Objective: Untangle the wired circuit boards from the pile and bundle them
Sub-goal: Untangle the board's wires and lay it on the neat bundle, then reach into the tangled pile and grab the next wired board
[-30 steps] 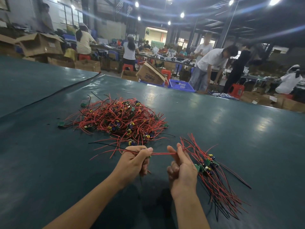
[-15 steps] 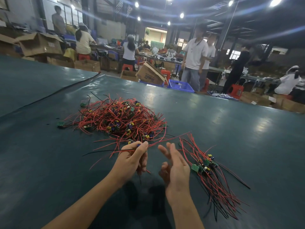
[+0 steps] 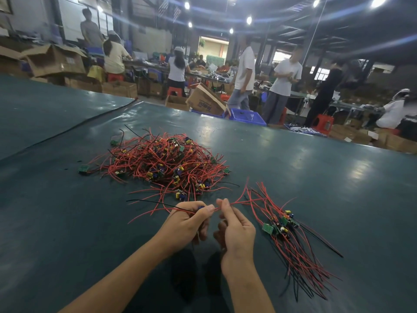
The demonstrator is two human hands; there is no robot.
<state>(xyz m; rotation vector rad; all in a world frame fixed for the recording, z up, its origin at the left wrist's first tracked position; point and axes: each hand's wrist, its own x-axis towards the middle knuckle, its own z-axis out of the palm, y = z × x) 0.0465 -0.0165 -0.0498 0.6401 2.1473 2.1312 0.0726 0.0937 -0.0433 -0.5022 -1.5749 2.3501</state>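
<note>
Wired circuit board [image 3: 200, 207], just in front of the pile [image 3: 167, 161], sat gripped in my left hand [image 3: 187, 222]. My right hand [image 3: 237, 227] pinched its red wire [image 3: 239, 202], apparently to straighten it for the bundle [image 3: 286, 236] alongside. Half a second earlier, the right fingers were spread, touching nothing.

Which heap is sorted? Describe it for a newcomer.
On the dark green table, look just right of the right hand. The sorted bundle lies there: wires roughly parallel, boards clustered at one spot, unlike the knotted tangled pile farther away.
</note>
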